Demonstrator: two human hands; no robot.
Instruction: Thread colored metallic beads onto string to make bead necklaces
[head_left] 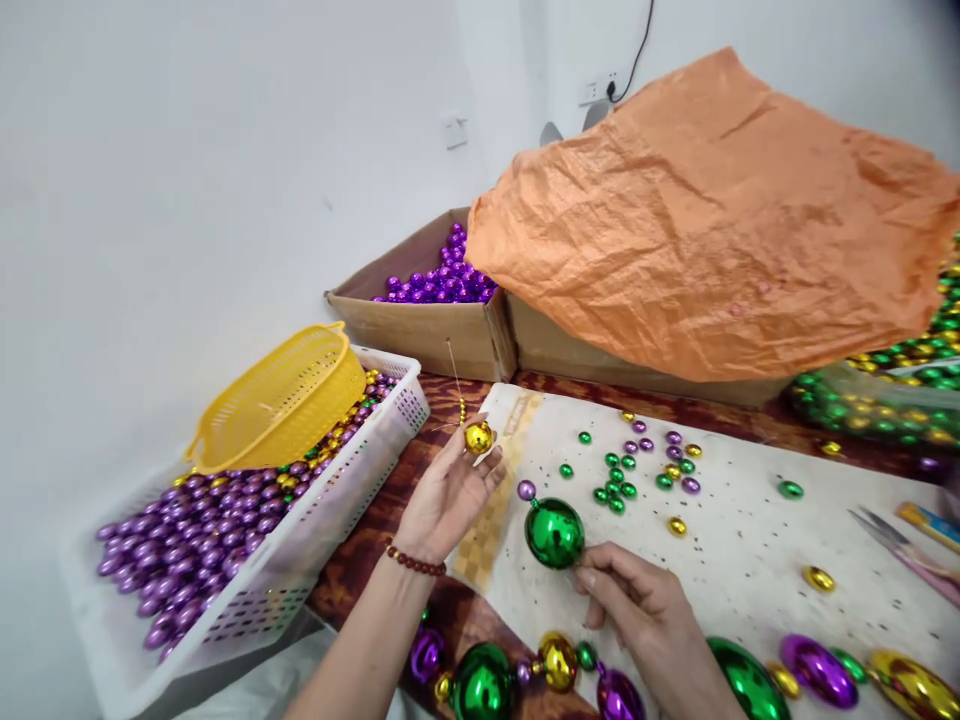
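My left hand (457, 485) is raised near the white basket, thumb and fingers pinching a shiny gold bead (478, 437). Just beyond it, tiny gold beads (462, 410) sit on a thin needle-like wire (452, 360) that points up. Over the white sheet, my right hand (637, 600) pinches the near end of a large green bead (553, 533). A small purple bead (526, 490) adjoins that green bead at its far end. Below both hands runs a strand of big beads, with a green one (484, 682) and a gold one (558, 660); whether it joins the held bead is hidden.
Left stands a white basket (352, 500) of mostly purple beads, a yellow basket (277, 400) resting in it. Loose beads (615, 475) dot the white sheet (742, 530). Scissors (892, 540) lie right. Behind are a cardboard box (420, 325) of purple beads and an orange sheet (697, 220).
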